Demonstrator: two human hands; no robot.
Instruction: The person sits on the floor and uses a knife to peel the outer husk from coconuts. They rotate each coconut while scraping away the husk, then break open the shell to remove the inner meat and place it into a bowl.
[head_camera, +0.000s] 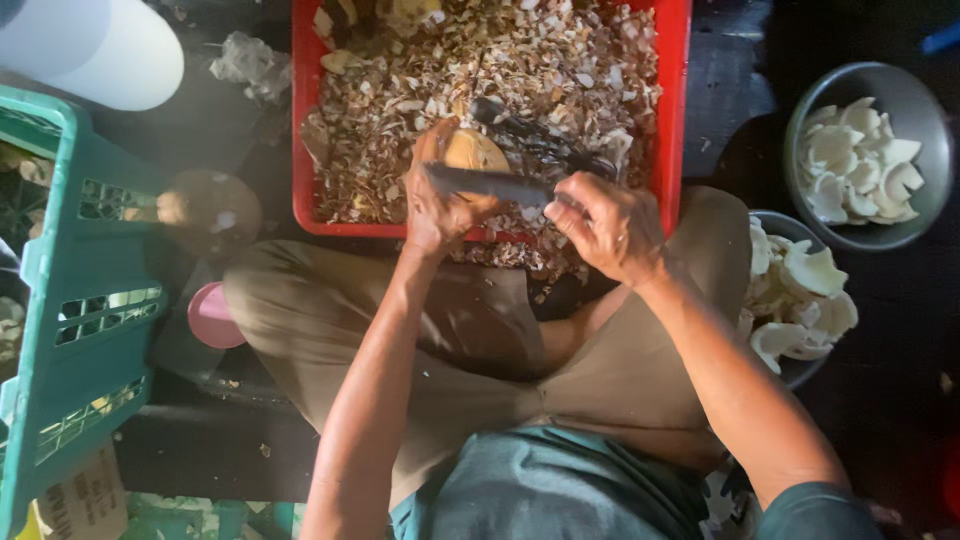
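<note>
Crossed legs (480, 340) nearest lens, seated low behind red crate (675, 110). Left hand (432, 205) clamped round coconut piece (475, 152), held over crate so brown parings (520, 70) drop inside. Right hand (605, 225) fisted on knife (490, 183), blade laid across piece. Peeled white chunks fill bowls (925, 150) at right, within reach.

One head-worn camera here, looking almost straight down from close above the seated person's lap, arms reaching up the frame to a red crate (676, 120) of shavings, a green basket (70, 300) hard left, bowls right.
</note>
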